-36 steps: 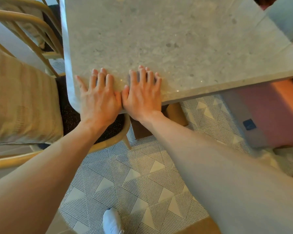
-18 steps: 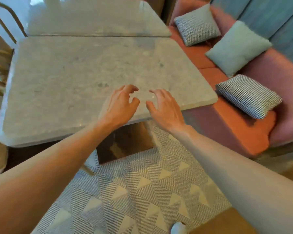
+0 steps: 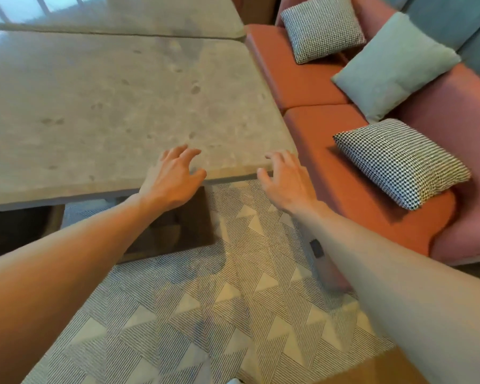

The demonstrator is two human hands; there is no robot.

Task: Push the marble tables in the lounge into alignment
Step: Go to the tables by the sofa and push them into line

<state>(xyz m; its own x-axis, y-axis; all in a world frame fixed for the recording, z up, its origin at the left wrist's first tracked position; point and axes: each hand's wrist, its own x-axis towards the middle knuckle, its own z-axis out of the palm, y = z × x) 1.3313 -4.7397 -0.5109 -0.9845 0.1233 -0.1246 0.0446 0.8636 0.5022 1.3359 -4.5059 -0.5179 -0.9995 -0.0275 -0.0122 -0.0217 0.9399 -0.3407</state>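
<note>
Two grey marble tables stand end to end. The near table (image 3: 108, 106) fills the left and centre; the far table (image 3: 122, 20) lies behind it, with a thin seam between them. The far table's right edge sits a little left of the near table's right edge. My left hand (image 3: 172, 177) hovers at the near table's front edge, fingers apart and curled over the top. My right hand (image 3: 286, 178) is at the front right corner, fingers spread, holding nothing. Whether either hand touches the marble is unclear.
An orange sofa (image 3: 330, 126) runs close along the tables' right side with two checked cushions (image 3: 399, 162) and a pale green cushion (image 3: 394, 62). A patterned grey rug (image 3: 219, 314) covers the floor under me. The table's dark wooden base (image 3: 178, 231) stands below the front edge.
Both hands lifted off the table's left corner, where they lay flat, and moved to its right front corner. My view swung right, bringing the sofa and far table into sight.
</note>
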